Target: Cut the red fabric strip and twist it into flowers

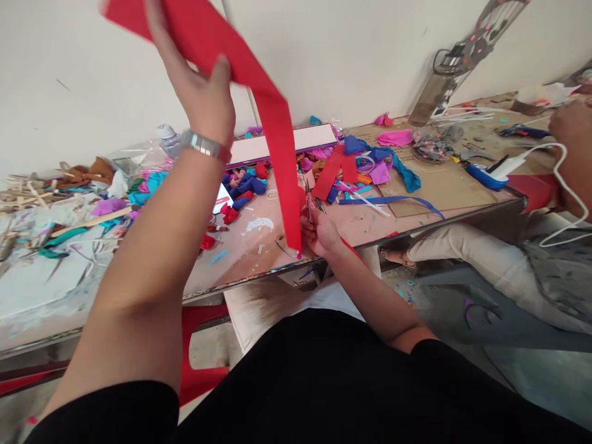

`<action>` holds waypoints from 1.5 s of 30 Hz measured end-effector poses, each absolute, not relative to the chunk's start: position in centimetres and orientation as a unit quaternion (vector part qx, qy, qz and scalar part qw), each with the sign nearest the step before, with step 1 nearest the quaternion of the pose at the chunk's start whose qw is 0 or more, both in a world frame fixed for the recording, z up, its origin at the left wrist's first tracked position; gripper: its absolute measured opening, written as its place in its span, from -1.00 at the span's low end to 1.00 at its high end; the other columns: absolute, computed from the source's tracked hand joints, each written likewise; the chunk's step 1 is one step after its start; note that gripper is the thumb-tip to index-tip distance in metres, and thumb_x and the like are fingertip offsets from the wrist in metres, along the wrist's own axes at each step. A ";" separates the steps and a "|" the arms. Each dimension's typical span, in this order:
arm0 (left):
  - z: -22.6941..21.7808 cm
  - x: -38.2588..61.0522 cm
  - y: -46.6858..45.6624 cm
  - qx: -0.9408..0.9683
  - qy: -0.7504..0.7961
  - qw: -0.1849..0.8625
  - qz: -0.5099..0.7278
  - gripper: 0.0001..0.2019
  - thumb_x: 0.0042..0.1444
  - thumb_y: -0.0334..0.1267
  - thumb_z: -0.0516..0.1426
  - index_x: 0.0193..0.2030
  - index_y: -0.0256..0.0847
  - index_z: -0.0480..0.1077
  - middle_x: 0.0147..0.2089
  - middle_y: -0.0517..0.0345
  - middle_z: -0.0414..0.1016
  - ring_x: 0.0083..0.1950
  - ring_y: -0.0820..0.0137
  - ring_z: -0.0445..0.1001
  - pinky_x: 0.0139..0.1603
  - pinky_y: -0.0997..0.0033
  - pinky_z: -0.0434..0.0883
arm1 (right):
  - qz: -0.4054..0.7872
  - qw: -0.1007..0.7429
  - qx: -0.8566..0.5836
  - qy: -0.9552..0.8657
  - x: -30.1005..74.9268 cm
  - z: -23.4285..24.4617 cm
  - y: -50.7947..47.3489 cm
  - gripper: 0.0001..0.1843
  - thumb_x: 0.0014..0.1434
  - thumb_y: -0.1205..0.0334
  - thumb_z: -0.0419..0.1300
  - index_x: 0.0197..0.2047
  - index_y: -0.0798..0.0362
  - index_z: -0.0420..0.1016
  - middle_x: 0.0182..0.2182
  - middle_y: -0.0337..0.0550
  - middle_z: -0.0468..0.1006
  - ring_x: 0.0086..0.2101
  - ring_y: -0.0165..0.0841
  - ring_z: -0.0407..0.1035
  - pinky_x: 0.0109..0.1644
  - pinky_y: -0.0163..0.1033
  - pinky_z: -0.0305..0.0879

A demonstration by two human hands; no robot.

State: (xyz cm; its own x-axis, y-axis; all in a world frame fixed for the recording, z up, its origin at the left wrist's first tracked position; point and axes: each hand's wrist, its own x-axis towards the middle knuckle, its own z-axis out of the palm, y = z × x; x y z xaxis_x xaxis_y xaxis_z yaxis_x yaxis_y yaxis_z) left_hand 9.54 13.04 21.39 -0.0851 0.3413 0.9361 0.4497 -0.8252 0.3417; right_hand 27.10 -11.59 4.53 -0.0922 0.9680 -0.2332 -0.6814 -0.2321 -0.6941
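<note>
My left hand [206, 95] is raised high in front of the wall, its fingers closed on a long red cloth strip [280, 148]. From there the strip hangs down, its lower end close to the table's front edge. Beside that end, my right hand [322, 233] is closed around a pair of scissors [309, 192], blades pointing up and away from me. I cannot tell whether the blades touch the cloth. Behind the scissors lie red cloth pieces [333, 176] on a heap of coloured scraps.
The worktable [250, 262] bears scraps, wooden sticks [34, 194] and a lit phone [222, 200]. Rightward are cardboard [430, 191], a dark bottle [428, 98], pliers [527, 131] and a blue-and-white corded tool [490, 175]. A co-worker's hand [571, 123] is at far right.
</note>
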 end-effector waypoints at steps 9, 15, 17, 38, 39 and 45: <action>21.4 14.1 15.8 -0.796 -0.553 -0.132 -0.208 0.06 -0.11 -0.60 0.48 0.54 -0.59 0.12 0.71 -0.54 -0.34 0.68 -0.49 -0.10 0.62 -0.60 -0.05 | 0.689 0.589 -0.327 -0.267 26.8 3.3 -11.8 -0.59 0.35 -0.15 0.27 -0.18 -0.02 0.23 -0.64 -0.52 0.07 -0.67 -0.58 -0.17 -0.58 -0.41 -0.18; 12.3 12.8 10.0 -0.920 -0.337 -0.148 -0.136 -0.30 0.06 -0.40 0.34 0.40 -0.18 0.46 0.47 0.04 0.47 0.56 0.07 0.38 0.75 -0.09 0.17 | 0.695 0.583 -0.315 -0.277 27.0 3.3 -11.8 -0.55 0.32 -0.20 0.30 -0.15 -0.03 0.26 -0.64 -0.52 0.08 -0.67 -0.59 -0.17 -0.57 -0.40 -0.17; 10.2 12.2 6.8 -0.965 -0.197 -0.144 -0.101 -0.29 0.12 -0.31 0.27 0.46 -0.12 0.42 0.54 0.00 0.37 0.58 0.03 0.35 0.70 -0.14 0.27 | 0.695 0.590 -0.312 -0.267 27.1 3.6 -11.8 -0.54 0.32 -0.21 0.29 -0.15 -0.03 0.25 -0.64 -0.52 0.07 -0.67 -0.58 -0.17 -0.57 -0.39 -0.17; 9.4 7.7 2.6 -0.813 -0.297 -0.255 -0.431 -0.73 0.33 0.03 0.22 -0.18 -0.12 0.59 -0.22 0.11 0.64 -0.22 0.32 0.58 -0.07 0.21 0.59 | 0.403 0.508 -0.431 -0.628 36.2 8.2 -14.2 -0.58 0.49 -0.20 0.11 0.03 0.00 0.45 -0.29 -0.17 0.45 -0.38 -0.45 0.24 -0.27 -0.29 0.16; 9.7 6.6 1.9 -0.784 -0.302 -0.286 -0.460 -0.67 0.32 0.11 0.25 -0.19 -0.12 0.58 -0.28 0.14 0.61 -0.32 0.39 0.50 -0.22 0.30 0.53 | 0.316 0.484 -0.475 -0.664 37.4 8.0 -13.8 -0.59 0.50 -0.16 0.11 0.01 0.02 0.48 -0.23 -0.12 0.48 -0.31 -0.41 0.28 -0.19 -0.26 0.20; 9.4 0.2 -3.9 -0.680 -0.394 -0.339 -0.518 -0.56 0.07 0.11 0.49 -0.23 -0.24 0.58 -0.37 0.18 0.55 -0.40 0.55 0.39 -0.40 0.53 0.35 | 0.065 0.324 -0.594 -0.734 42.2 4.0 -11.9 -0.64 0.47 0.03 0.12 0.08 0.07 0.60 -0.02 0.09 0.53 -0.02 -0.16 0.38 0.14 -0.06 0.36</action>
State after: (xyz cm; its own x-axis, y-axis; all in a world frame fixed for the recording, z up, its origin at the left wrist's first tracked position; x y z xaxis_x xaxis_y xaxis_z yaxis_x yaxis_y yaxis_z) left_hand 0.19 -3.90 9.39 0.1535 0.8866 0.4363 0.1845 -0.4595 0.8688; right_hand 42.20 -11.94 4.02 -0.0861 0.9133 0.3981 0.8295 0.2871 -0.4791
